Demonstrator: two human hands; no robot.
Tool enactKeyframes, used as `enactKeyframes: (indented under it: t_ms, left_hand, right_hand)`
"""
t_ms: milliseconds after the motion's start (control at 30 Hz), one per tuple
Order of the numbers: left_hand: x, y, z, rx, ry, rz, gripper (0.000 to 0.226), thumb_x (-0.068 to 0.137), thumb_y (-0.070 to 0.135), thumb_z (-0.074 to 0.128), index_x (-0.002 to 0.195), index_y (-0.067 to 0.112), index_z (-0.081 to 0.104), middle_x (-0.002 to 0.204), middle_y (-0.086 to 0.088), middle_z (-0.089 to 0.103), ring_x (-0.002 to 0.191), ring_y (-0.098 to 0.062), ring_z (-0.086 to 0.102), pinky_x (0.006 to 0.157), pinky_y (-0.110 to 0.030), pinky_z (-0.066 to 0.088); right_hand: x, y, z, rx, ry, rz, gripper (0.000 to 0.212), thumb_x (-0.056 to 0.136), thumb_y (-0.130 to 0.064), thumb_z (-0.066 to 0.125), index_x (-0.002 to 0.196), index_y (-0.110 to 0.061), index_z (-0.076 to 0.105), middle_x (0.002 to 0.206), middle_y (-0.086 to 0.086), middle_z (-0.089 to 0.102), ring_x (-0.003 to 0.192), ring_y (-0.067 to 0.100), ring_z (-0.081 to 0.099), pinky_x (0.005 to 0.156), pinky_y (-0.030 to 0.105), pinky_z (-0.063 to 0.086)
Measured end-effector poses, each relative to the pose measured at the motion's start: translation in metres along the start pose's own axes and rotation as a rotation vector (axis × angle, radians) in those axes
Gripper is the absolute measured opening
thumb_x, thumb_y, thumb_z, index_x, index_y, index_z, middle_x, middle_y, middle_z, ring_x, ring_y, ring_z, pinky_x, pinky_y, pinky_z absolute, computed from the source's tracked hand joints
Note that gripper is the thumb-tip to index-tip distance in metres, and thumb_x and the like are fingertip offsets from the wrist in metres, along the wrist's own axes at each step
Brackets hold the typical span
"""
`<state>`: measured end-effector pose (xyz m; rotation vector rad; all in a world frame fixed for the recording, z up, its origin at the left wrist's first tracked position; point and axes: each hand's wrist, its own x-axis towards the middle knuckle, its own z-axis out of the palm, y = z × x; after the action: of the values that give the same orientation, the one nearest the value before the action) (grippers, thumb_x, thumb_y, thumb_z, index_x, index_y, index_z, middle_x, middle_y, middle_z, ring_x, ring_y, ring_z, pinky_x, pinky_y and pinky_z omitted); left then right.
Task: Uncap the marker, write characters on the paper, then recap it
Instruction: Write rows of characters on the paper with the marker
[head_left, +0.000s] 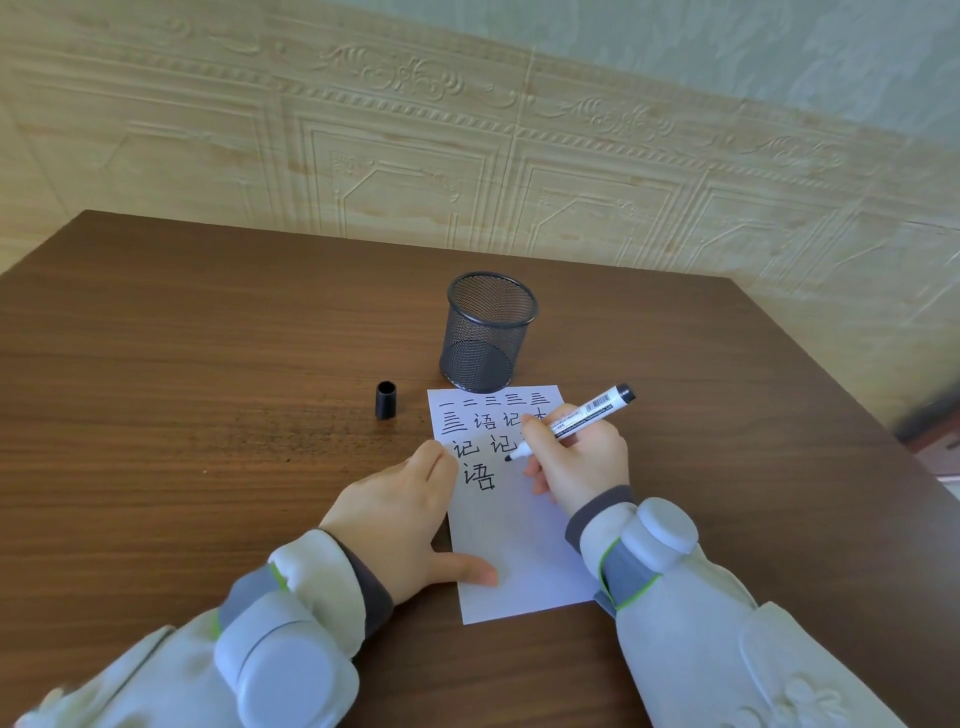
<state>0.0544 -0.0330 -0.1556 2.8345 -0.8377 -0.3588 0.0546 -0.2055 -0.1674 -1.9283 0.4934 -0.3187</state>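
Paper on the brown desk, partly hidden under both hands. Left hand laid flat and unclenched on its left edge, thumb on the sheet, grasping nothing. Right hand clenched around the marker, black tip down at the sheet beside the third row, far end tilted up to the right. Fourth character of the second row covered by the right fingers, unreadable. Legible rows: strokes 一 二 三 三 三, then 三 语 记, then 记 记, then 语 alone. Barcode and tiny print on the marker barrel, too small to read. Black cap off, standing upright on the desk left of the paper, open end up. Mesh pen holder just beyond the paper's far edge. Both wrists strapped with grey bands, forearms cut off by the near border.
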Motion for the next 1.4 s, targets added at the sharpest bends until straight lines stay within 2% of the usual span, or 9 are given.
enactKeyframes:
  t_ms: [200, 333, 400, 600, 933, 1033, 1167, 1300, 1400]
  left_hand:
    - [0.0003, 0.0007, 0.0003, 0.003, 0.002, -0.002, 0.088, 0.064, 0.079, 0.052, 0.126, 0.019, 0.033, 0.115, 0.01, 0.033, 0.086, -0.007, 0.039, 0.064, -0.022, 0.032]
    - [-0.0005, 0.0007, -0.0011, -0.006, -0.002, 0.004, 0.08, 0.064, 0.078, 0.053, 0.115, 0.02, 0.036, 0.1, 0.011, 0.029, 0.08, -0.008, 0.039, 0.053, -0.019, 0.026]
    - [-0.0011, 0.0001, -0.0022, -0.008, 0.0, 0.008, 0.078, 0.064, 0.078, 0.054, 0.114, 0.02, 0.037, 0.098, 0.011, 0.026, 0.079, -0.008, 0.038, 0.054, -0.021, 0.026]
    - [-0.0012, 0.001, -0.0019, -0.003, -0.005, 0.013, 0.078, 0.065, 0.078, 0.053, 0.114, 0.019, 0.037, 0.098, 0.011, 0.025, 0.079, -0.008, 0.037, 0.051, -0.02, 0.022]
    - [-0.0013, 0.0014, -0.0028, -0.005, -0.015, 0.011, 0.077, 0.065, 0.078, 0.053, 0.113, 0.02, 0.037, 0.098, 0.011, 0.025, 0.08, -0.007, 0.037, 0.049, -0.018, 0.021]
    - [-0.0008, 0.0011, -0.0024, -0.008, -0.013, 0.013, 0.077, 0.065, 0.078, 0.053, 0.112, 0.02, 0.037, 0.099, 0.011, 0.025, 0.08, -0.008, 0.037, 0.05, -0.018, 0.022]
    - [-0.0009, 0.0013, -0.0026, -0.01, -0.01, 0.012, 0.077, 0.065, 0.077, 0.053, 0.113, 0.02, 0.037, 0.098, 0.011, 0.025, 0.08, -0.007, 0.036, 0.058, -0.021, 0.027]
    - [-0.001, 0.0012, -0.0019, -0.001, -0.008, 0.012, 0.075, 0.065, 0.078, 0.053, 0.11, 0.019, 0.037, 0.097, 0.011, 0.025, 0.079, -0.008, 0.036, 0.051, -0.02, 0.023]
    - [-0.0001, 0.0011, 0.0002, -0.005, 0.0, 0.017, 0.078, 0.064, 0.079, 0.053, 0.112, 0.02, 0.038, 0.097, 0.012, 0.025, 0.079, -0.008, 0.037, 0.049, -0.017, 0.023]
  right_hand:
    - [-0.0012, -0.002, 0.0016, -0.036, -0.036, -0.015, 0.027, 0.084, -0.013, 0.062, 0.058, -0.009, 0.056, 0.043, 0.0, 0.056, 0.031, 0.01, 0.048, 0.035, 0.015, 0.036]
    - [-0.0024, -0.0045, 0.0001, -0.025, -0.035, -0.013, 0.022, 0.082, -0.008, 0.06, 0.061, -0.003, 0.056, 0.046, 0.003, 0.056, 0.03, 0.007, 0.047, 0.033, 0.013, 0.034]
    - [-0.0024, -0.0051, -0.0014, -0.003, -0.022, -0.007, 0.021, 0.081, -0.007, 0.059, 0.062, -0.001, 0.056, 0.046, 0.005, 0.055, 0.029, 0.006, 0.046, 0.033, 0.013, 0.033]
    - [-0.0018, -0.0023, 0.0009, -0.051, -0.054, -0.03, 0.028, 0.078, -0.007, 0.06, 0.051, -0.01, 0.053, 0.042, 0.004, 0.056, 0.03, 0.011, 0.044, 0.037, 0.016, 0.037]
    - [-0.0007, -0.001, 0.0006, -0.033, -0.052, -0.035, 0.03, 0.079, -0.006, 0.06, 0.051, -0.009, 0.05, 0.044, 0.006, 0.054, 0.03, 0.008, 0.045, 0.038, 0.016, 0.039]
    - [0.0008, 0.0012, 0.0014, -0.088, -0.056, -0.05, 0.032, 0.077, -0.006, 0.059, 0.048, -0.011, 0.046, 0.045, 0.011, 0.057, 0.032, 0.01, 0.046, 0.041, 0.018, 0.039]
    - [-0.0003, 0.0022, 0.0023, -0.08, -0.054, -0.05, 0.033, 0.076, -0.006, 0.059, 0.046, -0.013, 0.045, 0.058, 0.022, 0.065, 0.035, 0.011, 0.049, 0.039, 0.016, 0.037]
    - [0.0008, 0.0022, 0.0034, -0.07, -0.061, -0.048, 0.027, 0.071, -0.016, 0.059, 0.047, -0.012, 0.046, 0.05, 0.016, 0.062, 0.034, 0.011, 0.048, 0.043, 0.019, 0.038]
    - [0.002, 0.0029, 0.0022, -0.037, -0.022, -0.022, 0.028, 0.075, -0.009, 0.059, 0.05, -0.01, 0.048, 0.039, 0.0, 0.056, 0.035, 0.011, 0.046, 0.043, 0.022, 0.042]
